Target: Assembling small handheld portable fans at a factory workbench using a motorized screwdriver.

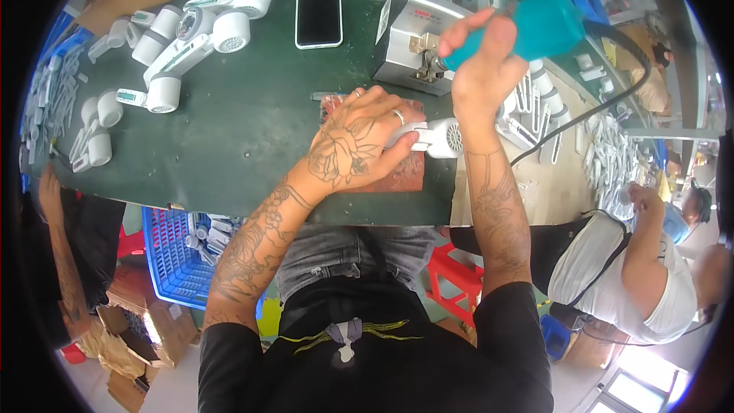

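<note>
My left hand (353, 139) is closed around a white handheld device with a round grilled head (445, 138), pressing it down on a worn red mat (401, 177). The grilled end points right; the palm and fingers cover most of the handle. Raised farther back, my right hand (489, 69) grips a teal electric screwdriver (544, 27) with its thumb and fingers. The nose of the screwdriver points left and down, at the front of a silver screw feeder (391, 50). Whether the tip touches it, or carries a screw, I cannot tell.
More white devices (232, 32) lie at the left and beside the feeder. A phone (318, 15) rests at the back. The screwdriver's black cable (612, 99) loops over cardboard (552, 187). Below are a blue basket (172, 264) and red stool (451, 279). People work on both sides.
</note>
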A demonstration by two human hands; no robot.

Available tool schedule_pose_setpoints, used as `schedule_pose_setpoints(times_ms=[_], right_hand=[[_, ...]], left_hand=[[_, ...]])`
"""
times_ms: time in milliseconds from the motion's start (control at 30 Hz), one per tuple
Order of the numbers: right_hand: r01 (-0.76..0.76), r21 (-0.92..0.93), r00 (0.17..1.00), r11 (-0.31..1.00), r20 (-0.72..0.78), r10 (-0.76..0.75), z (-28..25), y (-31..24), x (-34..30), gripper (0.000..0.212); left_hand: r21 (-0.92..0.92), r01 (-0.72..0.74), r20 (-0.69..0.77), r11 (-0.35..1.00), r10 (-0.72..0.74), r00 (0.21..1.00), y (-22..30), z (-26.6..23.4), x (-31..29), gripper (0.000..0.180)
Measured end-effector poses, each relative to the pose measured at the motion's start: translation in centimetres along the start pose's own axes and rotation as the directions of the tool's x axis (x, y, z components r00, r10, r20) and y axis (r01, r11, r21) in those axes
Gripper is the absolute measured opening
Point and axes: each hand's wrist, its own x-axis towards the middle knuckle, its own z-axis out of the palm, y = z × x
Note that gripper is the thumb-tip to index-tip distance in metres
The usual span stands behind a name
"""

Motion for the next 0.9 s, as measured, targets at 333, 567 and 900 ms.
schedule_pose_setpoints(times_ms=[333,567,900], right_hand=[[-0.223,0.117,0.975,0.968,0.027,0.221,-3.1,-4.9,-4.5,0.082],[-0.222,0.17,0.974,0.96,0.076,0.212,-3.2,-4.7,-6.3,0.066],[-0.25,0.163,0.968,0.954,0.06,0.243,-3.3,-3.2,-7.4,0.07]], left_hand=[[0.034,-0.003,-0.016,0.999,0.004,1.0,-0.2,-0.2,0.4,0.029],[0.003,-0.007,0.004,1.0,0.007,1.0,0.0,-0.5,0.2,0.028],[0.092,-0.037,0.009,0.995,0.037,0.999,0.5,-0.1,0.8,0.023]])
